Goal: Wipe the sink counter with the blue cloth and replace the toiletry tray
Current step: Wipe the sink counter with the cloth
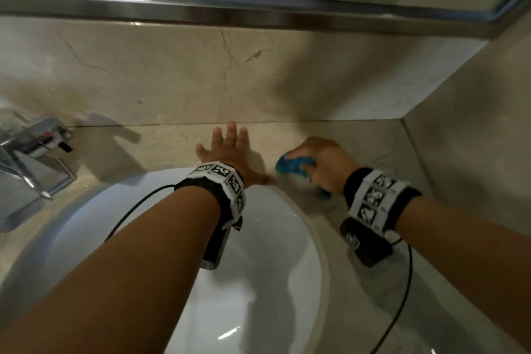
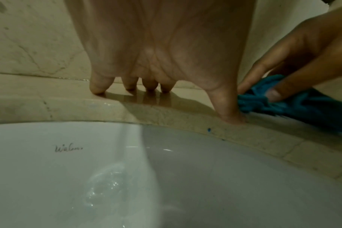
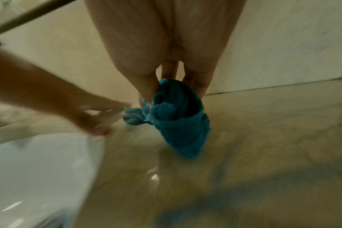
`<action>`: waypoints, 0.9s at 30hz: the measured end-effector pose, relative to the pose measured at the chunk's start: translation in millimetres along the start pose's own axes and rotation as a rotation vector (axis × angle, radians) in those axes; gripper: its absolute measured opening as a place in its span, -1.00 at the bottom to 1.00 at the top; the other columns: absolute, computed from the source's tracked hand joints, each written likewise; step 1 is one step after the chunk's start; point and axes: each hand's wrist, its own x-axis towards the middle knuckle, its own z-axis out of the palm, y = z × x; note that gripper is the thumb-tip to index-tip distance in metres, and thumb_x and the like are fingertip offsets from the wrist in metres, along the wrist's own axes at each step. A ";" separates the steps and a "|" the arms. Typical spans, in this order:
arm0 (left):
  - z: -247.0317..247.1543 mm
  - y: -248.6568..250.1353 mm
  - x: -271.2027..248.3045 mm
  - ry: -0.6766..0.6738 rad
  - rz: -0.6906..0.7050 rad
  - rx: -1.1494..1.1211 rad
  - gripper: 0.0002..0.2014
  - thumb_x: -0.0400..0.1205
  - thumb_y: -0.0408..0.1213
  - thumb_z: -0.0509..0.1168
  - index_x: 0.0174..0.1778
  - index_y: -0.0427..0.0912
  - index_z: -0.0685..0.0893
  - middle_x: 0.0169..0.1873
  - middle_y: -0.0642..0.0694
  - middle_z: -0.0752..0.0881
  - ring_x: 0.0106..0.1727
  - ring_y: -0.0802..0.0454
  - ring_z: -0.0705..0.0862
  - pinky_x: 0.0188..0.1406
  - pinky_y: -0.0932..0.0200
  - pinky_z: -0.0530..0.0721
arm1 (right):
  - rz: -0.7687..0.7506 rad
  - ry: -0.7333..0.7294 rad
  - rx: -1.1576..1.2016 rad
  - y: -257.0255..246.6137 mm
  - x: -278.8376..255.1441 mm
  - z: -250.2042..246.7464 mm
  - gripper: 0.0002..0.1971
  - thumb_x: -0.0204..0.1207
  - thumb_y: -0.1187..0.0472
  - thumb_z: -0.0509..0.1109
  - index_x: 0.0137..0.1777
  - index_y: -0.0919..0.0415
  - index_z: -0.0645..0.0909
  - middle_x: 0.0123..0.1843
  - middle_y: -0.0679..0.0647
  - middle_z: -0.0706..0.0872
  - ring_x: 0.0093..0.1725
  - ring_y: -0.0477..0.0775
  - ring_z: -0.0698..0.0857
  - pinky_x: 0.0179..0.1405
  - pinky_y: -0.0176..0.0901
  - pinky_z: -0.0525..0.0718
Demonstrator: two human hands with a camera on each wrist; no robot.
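Observation:
My right hand grips a bunched blue cloth and holds it against the beige marble counter to the right of the sink. In the right wrist view the blue cloth hangs from my fingers down onto the wet stone. My left hand lies flat with spread, straight fingers on the counter behind the white basin. Its fingertips press the stone, and its thumb touches down beside the cloth. No toiletry tray is in view.
A chrome faucet stands at the left of the basin. A marble backsplash rises behind the counter under a mirror with a metal frame. A side wall closes the counter on the right. Cables run from both wristbands.

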 end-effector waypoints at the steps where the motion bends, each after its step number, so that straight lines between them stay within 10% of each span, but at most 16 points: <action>1: 1.3 -0.2 0.7 0.005 0.006 -0.004 0.25 0.28 0.48 0.32 0.65 0.04 -0.32 0.64 0.03 -0.36 0.67 -0.11 -0.30 0.58 -0.41 -0.11 | 0.057 0.053 0.005 10.3 11.3 -8.1 -0.65 0.57 0.39 0.23 0.31 0.17 0.63 0.23 0.18 0.65 0.28 0.21 0.60 0.19 -0.36 0.42; 7: 2.3 -1.7 2.4 0.032 0.010 -0.001 0.26 0.25 0.49 0.33 0.65 0.04 -0.29 0.65 0.04 -0.33 0.67 -0.12 -0.26 0.57 -0.43 -0.07 | 0.372 0.197 -0.073 54.1 37.7 -24.0 -0.65 0.63 0.27 0.22 0.41 0.18 0.52 0.43 0.24 0.54 0.37 0.30 0.52 0.34 -0.15 0.42; 16: -0.8 -0.6 3.3 0.002 0.007 0.010 0.28 0.24 0.50 0.33 0.65 0.03 -0.31 0.65 0.02 -0.35 0.67 -0.13 -0.27 0.57 -0.43 -0.07 | -0.119 -0.036 -0.034 10.1 -16.3 7.8 -0.65 0.47 0.44 0.30 0.19 0.16 0.71 0.16 0.23 0.67 0.16 0.23 0.63 0.15 -0.21 0.49; 22: 3.1 -2.8 5.0 0.029 0.012 0.005 0.25 0.26 0.49 0.32 0.65 0.05 -0.30 0.65 0.03 -0.34 0.67 -0.12 -0.27 0.57 -0.41 -0.09 | 0.384 0.236 -0.069 55.3 39.5 -17.7 -0.64 0.61 0.25 0.24 0.40 0.09 0.54 0.41 0.18 0.57 0.30 0.25 0.59 0.19 -0.24 0.50; 27: 1.0 -0.7 3.6 0.018 0.003 0.003 0.26 0.25 0.49 0.33 0.65 0.04 -0.29 0.65 0.02 -0.33 0.67 -0.14 -0.26 0.57 -0.42 -0.08 | 0.027 0.056 -0.086 8.2 -9.3 18.1 -0.65 0.58 0.28 0.26 0.34 0.07 0.60 0.25 0.18 0.60 0.23 0.23 0.56 0.13 -0.26 0.41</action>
